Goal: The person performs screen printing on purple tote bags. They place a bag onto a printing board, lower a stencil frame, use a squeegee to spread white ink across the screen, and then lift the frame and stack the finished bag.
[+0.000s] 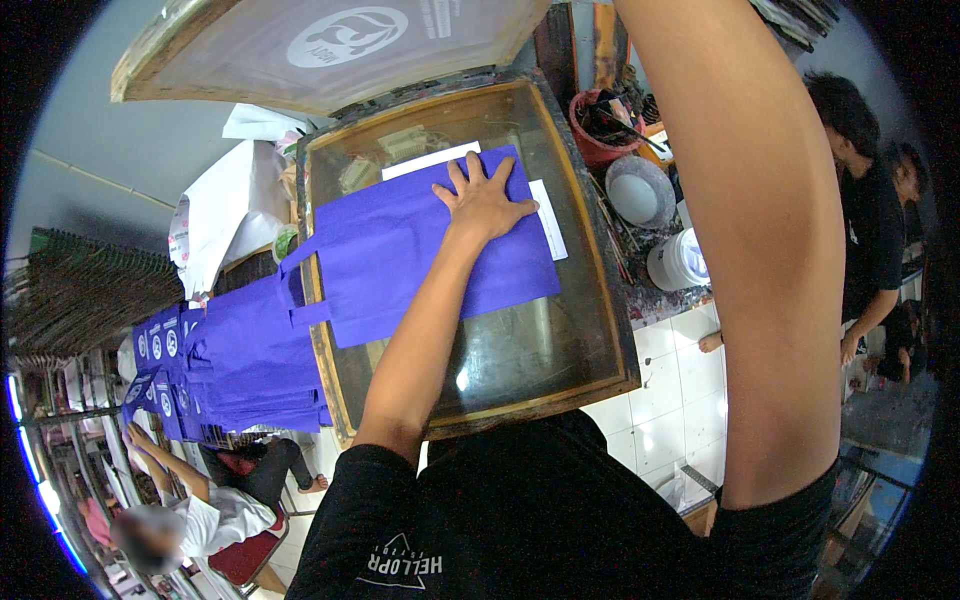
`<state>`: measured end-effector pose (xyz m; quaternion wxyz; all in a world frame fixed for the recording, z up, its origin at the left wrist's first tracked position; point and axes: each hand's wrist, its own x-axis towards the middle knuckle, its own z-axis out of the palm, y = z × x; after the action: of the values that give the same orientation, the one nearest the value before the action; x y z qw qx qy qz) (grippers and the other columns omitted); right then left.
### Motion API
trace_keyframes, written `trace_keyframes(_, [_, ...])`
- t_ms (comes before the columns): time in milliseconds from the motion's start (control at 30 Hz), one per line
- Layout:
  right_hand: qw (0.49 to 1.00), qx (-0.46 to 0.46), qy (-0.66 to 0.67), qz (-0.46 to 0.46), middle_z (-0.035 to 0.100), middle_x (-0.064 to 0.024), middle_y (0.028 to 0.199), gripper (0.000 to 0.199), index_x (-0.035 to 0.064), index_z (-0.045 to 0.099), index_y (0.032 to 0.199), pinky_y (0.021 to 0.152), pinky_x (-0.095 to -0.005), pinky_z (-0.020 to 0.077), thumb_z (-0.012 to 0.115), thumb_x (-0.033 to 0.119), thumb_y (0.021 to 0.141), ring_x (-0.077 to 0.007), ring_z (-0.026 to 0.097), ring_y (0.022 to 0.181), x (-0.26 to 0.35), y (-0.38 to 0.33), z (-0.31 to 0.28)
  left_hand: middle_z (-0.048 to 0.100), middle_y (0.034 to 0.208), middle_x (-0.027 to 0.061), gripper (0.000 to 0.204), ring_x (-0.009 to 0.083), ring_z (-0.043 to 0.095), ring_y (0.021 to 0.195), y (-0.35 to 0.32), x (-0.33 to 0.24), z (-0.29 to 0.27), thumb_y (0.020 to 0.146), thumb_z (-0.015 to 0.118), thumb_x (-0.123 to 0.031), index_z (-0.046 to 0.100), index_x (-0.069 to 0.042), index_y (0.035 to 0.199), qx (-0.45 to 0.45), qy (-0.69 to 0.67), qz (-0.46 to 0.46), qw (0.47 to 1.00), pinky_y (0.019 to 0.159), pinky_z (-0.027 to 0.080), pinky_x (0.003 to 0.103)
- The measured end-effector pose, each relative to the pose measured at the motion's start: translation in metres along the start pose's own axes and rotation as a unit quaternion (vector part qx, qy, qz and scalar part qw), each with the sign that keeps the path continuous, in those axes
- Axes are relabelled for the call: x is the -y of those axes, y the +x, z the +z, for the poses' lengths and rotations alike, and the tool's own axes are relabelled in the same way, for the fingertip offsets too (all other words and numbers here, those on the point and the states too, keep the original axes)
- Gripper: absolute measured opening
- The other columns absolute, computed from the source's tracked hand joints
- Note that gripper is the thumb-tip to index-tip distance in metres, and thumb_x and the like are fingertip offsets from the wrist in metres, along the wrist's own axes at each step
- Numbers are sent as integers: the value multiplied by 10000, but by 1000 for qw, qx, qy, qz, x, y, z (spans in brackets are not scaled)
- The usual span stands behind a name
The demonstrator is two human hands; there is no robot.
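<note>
My left hand [482,205] lies flat with fingers spread on a purple fabric bag [400,270]. The bag rests across the glass top [545,345] of a wood-framed table, its handles reaching past the left edge. White strips show beside it: one strip [430,160] along the bag's far edge, another strip [548,220] by its right edge. Above the far side a screen-printing frame [330,50] stands tilted up, with a round white design on its mesh. My right forearm [755,230] rises past the top of the picture, so my right hand is out of sight.
More purple bags [245,350] are piled to the left, near a seated person [225,520]. At right stand a red bucket [600,125] of tools, a grey bowl [640,190] and a white tub [680,260]. Another person [870,230] is beyond my right arm.
</note>
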<state>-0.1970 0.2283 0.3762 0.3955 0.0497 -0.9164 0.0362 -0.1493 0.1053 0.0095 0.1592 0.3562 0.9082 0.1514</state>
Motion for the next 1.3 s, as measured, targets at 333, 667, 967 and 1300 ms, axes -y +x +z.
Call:
trace_keyframes(333, [959, 142, 100, 224, 710, -215, 783, 339, -42, 743, 871, 687, -451, 540, 739, 296, 902, -306, 672, 689, 100, -98, -44, 672, 1286, 223, 653, 331, 615, 1243, -84, 24, -81, 964, 680, -432, 540, 5, 1429, -194, -390, 142, 889, 1106, 422, 460])
trace_keyframes(667, [965, 147, 182, 119, 670, -126, 785, 302, 59, 661, 819, 660, -480, 508, 734, 343, 887, -333, 669, 762, 129, -317, 29, 760, 899, 157, 259, 190, 713, 783, -265, 88, 4, 1004, 648, -201, 726, 45, 984, -38, -676, -111, 727, 763, 547, 314])
trace_keyframes(967, [935, 309, 159, 73, 672, -131, 781, 331, 40, 642, 809, 651, -449, 508, 746, 347, 880, -336, 673, 752, 139, -348, 63, 729, 787, 156, 229, 159, 657, 648, -261, 96, 22, 957, 692, -174, 715, 48, 907, -9, -666, -167, 727, 631, 526, 291])
trace_keyframes(1300, [954, 279, 100, 50, 718, -166, 879, 431, 56, 713, 979, 735, -498, 522, 724, 475, 875, -387, 689, 849, 60, -283, 168, 722, 771, 148, 270, 157, 646, 600, -264, 103, 30, 971, 687, -194, 707, 49, 855, 9, -671, -182, 719, 582, 532, 294])
